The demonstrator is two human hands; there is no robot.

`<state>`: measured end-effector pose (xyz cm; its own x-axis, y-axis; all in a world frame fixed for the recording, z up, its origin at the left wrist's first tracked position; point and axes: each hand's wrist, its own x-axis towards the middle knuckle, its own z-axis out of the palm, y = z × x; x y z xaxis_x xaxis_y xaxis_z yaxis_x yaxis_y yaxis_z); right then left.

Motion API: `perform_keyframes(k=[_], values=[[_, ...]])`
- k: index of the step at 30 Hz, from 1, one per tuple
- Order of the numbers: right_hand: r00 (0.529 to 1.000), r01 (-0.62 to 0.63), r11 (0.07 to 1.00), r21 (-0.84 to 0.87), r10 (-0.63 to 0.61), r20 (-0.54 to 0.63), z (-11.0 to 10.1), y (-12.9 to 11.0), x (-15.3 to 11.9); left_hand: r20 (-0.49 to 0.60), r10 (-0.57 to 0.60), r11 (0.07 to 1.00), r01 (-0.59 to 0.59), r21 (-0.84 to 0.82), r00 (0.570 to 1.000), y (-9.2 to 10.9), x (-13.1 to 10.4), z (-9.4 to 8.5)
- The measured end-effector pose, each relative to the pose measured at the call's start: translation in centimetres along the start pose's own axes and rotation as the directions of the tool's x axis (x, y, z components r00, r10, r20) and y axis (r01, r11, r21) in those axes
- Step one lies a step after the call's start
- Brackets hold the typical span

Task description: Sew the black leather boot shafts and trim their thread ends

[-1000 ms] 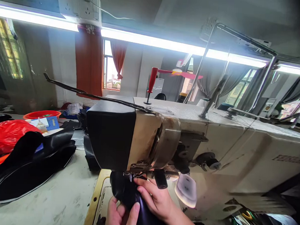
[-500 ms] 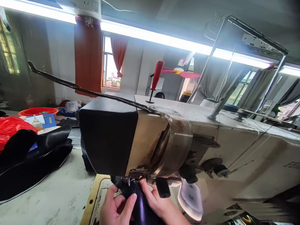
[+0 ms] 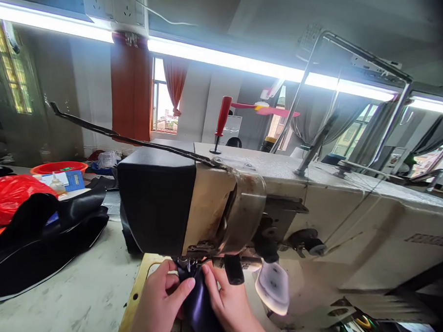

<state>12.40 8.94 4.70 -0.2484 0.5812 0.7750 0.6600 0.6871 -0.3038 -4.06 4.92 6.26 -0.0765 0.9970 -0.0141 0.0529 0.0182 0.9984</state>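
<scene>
Under the head of a sewing machine (image 3: pixel 220 205), a piece of black shiny material (image 3: pixel 202 307) lies at the needle area. My left hand (image 3: pixel 162 295) pinches its left edge between thumb and fingers. On the other side, my right hand (image 3: pixel 226 293) grips the material, thumb and fingertips close to the presser foot (image 3: pixel 190 265). The fingertips of both hands are near the foot, a short way apart. The machine head partly hides the far end of the material.
Black sheet pieces (image 3: pixel 45 246) lie on the table (image 3: pixel 73 287) at left, by a red plastic bag (image 3: pixel 18 196) and an orange basin (image 3: pixel 58 167). A red screwdriver (image 3: pixel 223 117) stands on the machine. A lit lamp (image 3: pixel 274 286) hangs right of my hands.
The camera view has shifted slightly. My left hand has moved a little left and up, and the black material between my hands looks more bent. Both hands keep their hold.
</scene>
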Motion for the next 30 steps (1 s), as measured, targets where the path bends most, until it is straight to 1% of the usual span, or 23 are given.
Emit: perform_keyframes(k=[3, 5, 8, 11, 13, 15, 17, 19, 21, 22, 26, 30], values=[[1.0, 0.024, 0.998, -0.06, -0.024, 0.013, -0.4, -0.9, -0.2, 0.1, -0.062, 0.993, 0.072, -0.093, 0.993, 0.4, 0.8, -1.0], [0.998, 0.06, 0.984, -0.166, -0.055, 0.03, -0.7, -1.4, -0.6, 0.137, -0.108, 0.974, 0.132, -0.182, 0.985, 0.7, 1.3, -1.5], [0.988, 0.149, 0.929, -0.339, -0.151, 0.019, -0.7, -2.1, -1.5, 0.252, -0.152, 0.924, 0.228, -0.306, 0.956, 1.1, 1.9, -2.2], [0.988, 0.125, 0.892, -0.434, -0.15, -0.023, -0.5, -2.4, -2.2, 0.326, -0.153, 0.883, 0.277, -0.378, 0.933, 1.2, 2.2, -2.5], [0.99, 0.107, 0.89, -0.444, -0.134, -0.03, -0.4, -2.4, -2.2, 0.325, -0.161, 0.869, 0.29, -0.401, 0.932, 1.3, 2.3, -2.5], [0.986, 0.149, 0.892, -0.427, -0.168, -0.007, -0.2, -2.0, -2.1, 0.308, -0.18, 0.86, 0.301, -0.411, 0.934, 1.4, 2.4, -2.3], [0.984, 0.174, 0.899, -0.401, -0.177, 0.03, -0.1, -1.6, -1.9, 0.296, -0.198, 0.853, 0.313, -0.417, 0.935, 1.5, 2.5, -2.2], [0.988, 0.151, 0.914, -0.377, -0.138, 0.062, 0.1, -1.2, -1.8, 0.293, -0.209, 0.848, 0.322, -0.42, 0.933, 1.5, 2.7, -2.2], [0.996, 0.086, 0.926, -0.366, -0.065, 0.068, 0.4, -1.0, -1.8, 0.293, -0.215, 0.845, 0.328, -0.423, 0.932, 1.6, 2.9, -2.1], [0.997, 0.069, 0.928, -0.365, -0.048, 0.067, 0.5, -1.0, -1.8, 0.29, -0.218, 0.841, 0.33, -0.429, 0.932, 1.6, 3.0, -2.1], [0.995, 0.082, 0.926, -0.367, -0.057, 0.076, 0.6, -1.0, -1.8, 0.287, -0.209, 0.821, 0.328, -0.468, 0.935, 1.9, 2.8, -1.8], [0.995, 0.08, 0.927, -0.366, -0.055, 0.078, 0.3, -1.3, -1.6, 0.283, -0.209, 0.828, 0.323, -0.458, 0.936, 2.1, 2.7, -1.8]])
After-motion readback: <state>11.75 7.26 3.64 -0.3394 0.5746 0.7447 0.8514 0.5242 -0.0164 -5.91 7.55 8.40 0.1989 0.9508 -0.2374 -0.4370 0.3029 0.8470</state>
